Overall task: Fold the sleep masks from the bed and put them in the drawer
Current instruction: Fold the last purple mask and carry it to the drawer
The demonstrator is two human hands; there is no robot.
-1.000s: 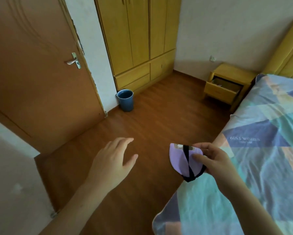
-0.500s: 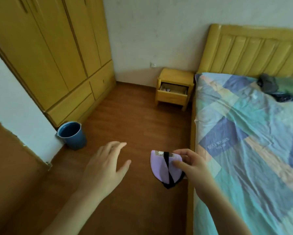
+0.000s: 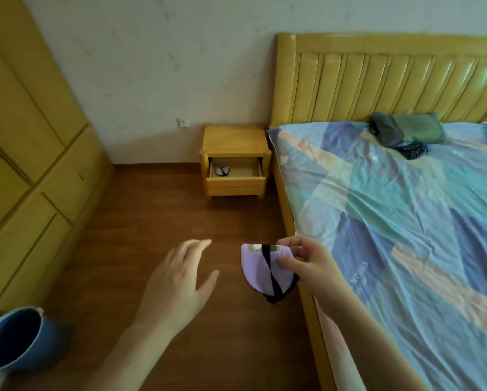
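Observation:
My right hand (image 3: pixel 307 262) pinches a folded purple sleep mask (image 3: pixel 257 270) with a black strap, held above the floor beside the bed's edge. My left hand (image 3: pixel 177 283) hovers to its left, fingers spread, holding nothing. Ahead stands a yellow bedside table with its drawer (image 3: pixel 235 179) pulled out; a folded mask (image 3: pixel 222 170) lies in the drawer's left part. The bed (image 3: pixel 406 221) with a patchwork sheet is on the right, and a pile of dark and green fabric items (image 3: pixel 403 134) lies near the headboard.
A blue bin (image 3: pixel 13 340) stands on the floor at the lower left. A yellow wardrobe (image 3: pixel 25 153) runs along the left wall. Brown wooden floor (image 3: pixel 157 218) stretches between me and the bedside table. The bed's yellow frame edge (image 3: pixel 288 221) runs alongside.
My view has swung right from the door towards the bedside table and headboard. The right hand keeps its hold on the purple mask, and the left hand stays spread beside it.

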